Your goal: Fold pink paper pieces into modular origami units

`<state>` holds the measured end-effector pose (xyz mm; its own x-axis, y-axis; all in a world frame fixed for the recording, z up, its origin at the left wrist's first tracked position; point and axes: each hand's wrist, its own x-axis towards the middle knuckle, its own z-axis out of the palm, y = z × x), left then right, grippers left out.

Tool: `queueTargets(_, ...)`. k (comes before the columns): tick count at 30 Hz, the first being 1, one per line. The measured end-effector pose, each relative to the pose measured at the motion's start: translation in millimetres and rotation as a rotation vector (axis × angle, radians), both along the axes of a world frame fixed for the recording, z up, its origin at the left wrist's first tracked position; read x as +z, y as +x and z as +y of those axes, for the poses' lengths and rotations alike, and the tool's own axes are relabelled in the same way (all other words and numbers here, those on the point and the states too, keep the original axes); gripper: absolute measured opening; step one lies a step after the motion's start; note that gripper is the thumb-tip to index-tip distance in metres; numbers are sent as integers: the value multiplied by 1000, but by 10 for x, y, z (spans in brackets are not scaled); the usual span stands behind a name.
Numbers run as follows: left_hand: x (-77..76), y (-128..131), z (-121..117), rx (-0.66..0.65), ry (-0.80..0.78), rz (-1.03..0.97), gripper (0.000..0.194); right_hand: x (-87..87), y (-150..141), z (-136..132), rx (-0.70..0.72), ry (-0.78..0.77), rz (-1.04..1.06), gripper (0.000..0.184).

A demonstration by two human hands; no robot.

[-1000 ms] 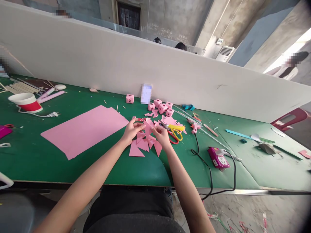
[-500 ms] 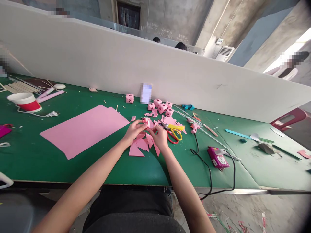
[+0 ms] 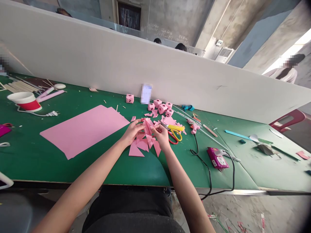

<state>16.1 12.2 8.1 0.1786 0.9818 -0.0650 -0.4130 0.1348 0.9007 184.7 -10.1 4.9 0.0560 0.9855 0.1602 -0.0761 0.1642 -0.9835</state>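
Observation:
Between both hands is a folded piece of pink paper (image 3: pixel 148 125), held just above the table. My left hand (image 3: pixel 133 131) grips its left side, fingers closed. My right hand (image 3: pixel 161 134) pinches its right side between thumb and fingers. Cut pink paper triangles (image 3: pixel 136 149) lie just below the hands. Scissors (image 3: pixel 175 128) with yellow and red handles rest beside my right hand, among small pink scraps. Several pink paper cubes (image 3: pixel 162 108) with dark openings are clustered beyond the hands, and a single pink cube (image 3: pixel 130 98) sits apart to their left.
A large pink sheet (image 3: pixel 85 132) covers the table's left-middle. Right of the scissors lie a pink glue gun (image 3: pixel 194 127) with a black cord and a magenta power box (image 3: pixel 218 158). At far left stands a red-and-white cup (image 3: pixel 25 102). A white partition (image 3: pixel 121 61) runs behind.
The pink paper between my hands now shows more of its surface, standing taller. My hands have moved slightly apart, the right one a little to the right.

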Motion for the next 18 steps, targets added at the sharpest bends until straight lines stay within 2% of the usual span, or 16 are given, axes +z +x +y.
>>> queueTargets(7,-22,18,-9,-4,17,54,55,-43,-10,-2,-51,-32,8,45)
queueTargets(11,-55,8,8,129,33,150,59,-96,-5,8,-22,2,-4,41)
queueTargets(15,-74,-37,45,207,16,200,60,-108,34,0,76,207,-313,41)
queueTargets(18,-69,-55,57,233,20,216,60,-111,74,-14,102,402,-585,49)
